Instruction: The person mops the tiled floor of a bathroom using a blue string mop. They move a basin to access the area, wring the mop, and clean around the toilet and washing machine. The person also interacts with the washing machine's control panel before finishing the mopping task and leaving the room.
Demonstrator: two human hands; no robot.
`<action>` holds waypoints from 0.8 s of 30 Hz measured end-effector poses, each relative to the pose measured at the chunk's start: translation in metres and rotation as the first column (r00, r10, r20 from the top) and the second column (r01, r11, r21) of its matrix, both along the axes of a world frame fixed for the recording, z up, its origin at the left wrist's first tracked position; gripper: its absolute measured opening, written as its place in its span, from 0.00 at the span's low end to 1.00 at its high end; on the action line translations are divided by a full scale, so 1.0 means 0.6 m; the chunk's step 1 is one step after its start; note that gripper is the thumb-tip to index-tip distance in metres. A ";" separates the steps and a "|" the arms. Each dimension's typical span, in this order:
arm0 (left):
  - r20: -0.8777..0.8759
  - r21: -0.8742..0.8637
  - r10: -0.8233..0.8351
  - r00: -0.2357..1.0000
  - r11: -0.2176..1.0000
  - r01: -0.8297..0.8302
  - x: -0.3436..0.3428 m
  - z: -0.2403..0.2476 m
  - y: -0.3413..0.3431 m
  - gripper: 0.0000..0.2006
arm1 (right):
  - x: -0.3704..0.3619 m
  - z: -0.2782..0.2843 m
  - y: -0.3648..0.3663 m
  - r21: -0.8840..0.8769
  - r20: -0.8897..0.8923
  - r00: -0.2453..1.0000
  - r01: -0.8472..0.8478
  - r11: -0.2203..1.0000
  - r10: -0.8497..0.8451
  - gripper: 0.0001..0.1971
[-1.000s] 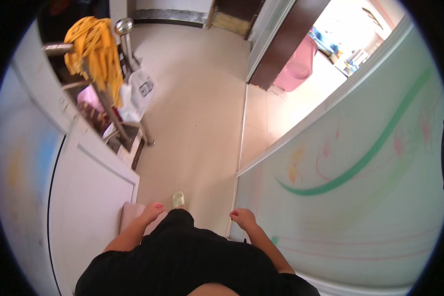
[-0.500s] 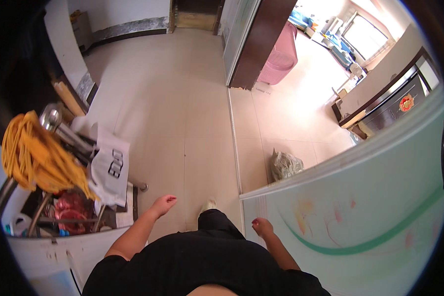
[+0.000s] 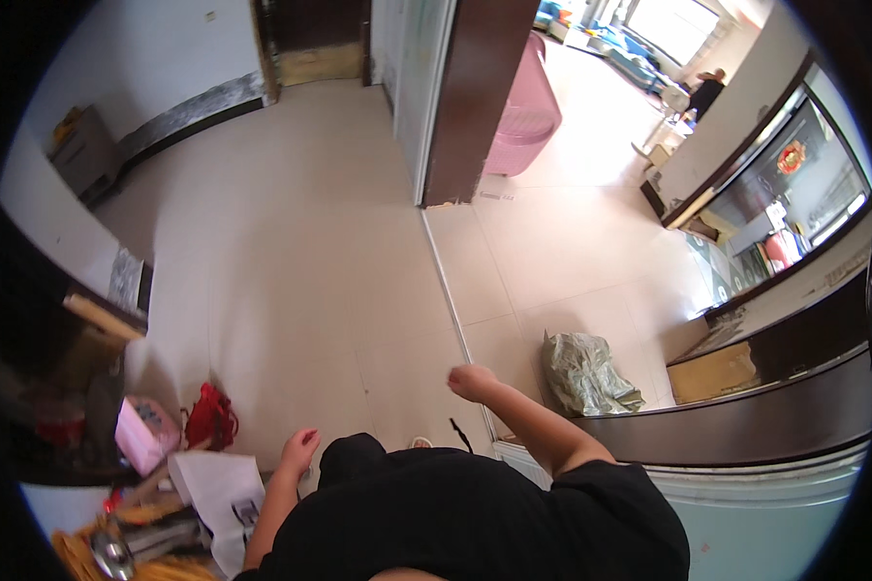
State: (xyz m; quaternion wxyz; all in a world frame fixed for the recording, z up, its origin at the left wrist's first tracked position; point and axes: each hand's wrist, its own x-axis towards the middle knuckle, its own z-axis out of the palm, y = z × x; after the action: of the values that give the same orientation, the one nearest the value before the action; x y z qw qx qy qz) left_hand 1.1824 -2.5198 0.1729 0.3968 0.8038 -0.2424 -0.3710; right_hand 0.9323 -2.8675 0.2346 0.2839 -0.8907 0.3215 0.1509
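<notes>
Low beside my body is my left hand [image 3: 301,447], its fingers loosely curled and nothing visible in them. The white bag [image 3: 218,494] with dark print is the thing nearest to it, just to the left. My right hand [image 3: 472,383] reaches forward over the floor track [image 3: 446,288], fingers folded in and no object showing. To its right, on the tiles past the track, sits a crumpled grey-green plastic bag [image 3: 588,373]. Neither hand appears to touch anything. A light shoe [image 3: 420,443] peeks out below my dark clothing.
A pink package [image 3: 147,433] and a red bag [image 3: 211,418] stand at the left, near yellow straps [image 3: 73,547] and a metal pot [image 3: 112,552]. Ahead are a brown door post [image 3: 475,97] and a pink covered object [image 3: 525,116]. A person [image 3: 707,94] is far off in the bright room.
I have moved forward; the straps and white bag have slid down toward the lower left. My right arm has swung forward. The pink package, red bag and distant person have come into view.
</notes>
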 end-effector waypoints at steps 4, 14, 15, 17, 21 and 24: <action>-0.257 0.112 0.099 0.961 0.991 -0.072 0.116 -0.027 -0.076 0.14 | 0.202 -0.015 -0.076 0.065 0.144 0.988 -0.074 0.995 0.064 0.11; -0.084 0.070 -0.169 0.982 0.982 0.175 0.581 0.016 -0.379 0.14 | 0.454 -0.028 -0.251 0.121 0.056 0.997 0.039 0.992 -0.046 0.12; -0.028 0.040 -0.202 0.979 0.978 0.203 0.632 0.020 -0.423 0.14 | 0.465 -0.035 -0.274 0.119 0.039 0.992 0.111 0.987 -0.116 0.12; 0.146 0.060 -0.251 0.957 0.968 0.245 0.713 0.038 -0.514 0.13 | 0.493 -0.053 -0.320 0.117 0.040 0.973 0.219 0.969 -0.225 0.11; 0.079 -0.146 -0.215 0.974 0.964 0.224 0.812 0.048 -0.684 0.12 | 0.569 -0.058 -0.427 0.107 0.056 0.923 0.374 0.921 -0.381 0.10; 0.072 -0.211 -0.263 0.962 0.939 0.272 0.870 0.025 -0.770 0.09 | 0.629 -0.116 -0.525 0.112 0.043 0.880 0.466 0.877 -0.473 0.10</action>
State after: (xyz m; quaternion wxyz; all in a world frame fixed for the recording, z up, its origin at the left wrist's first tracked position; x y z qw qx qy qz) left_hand 1.7045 -2.9815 0.1877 0.4234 0.7226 -0.3971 -0.3754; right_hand 1.3094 -3.1823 0.1651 0.3665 -0.7757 0.5100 0.0621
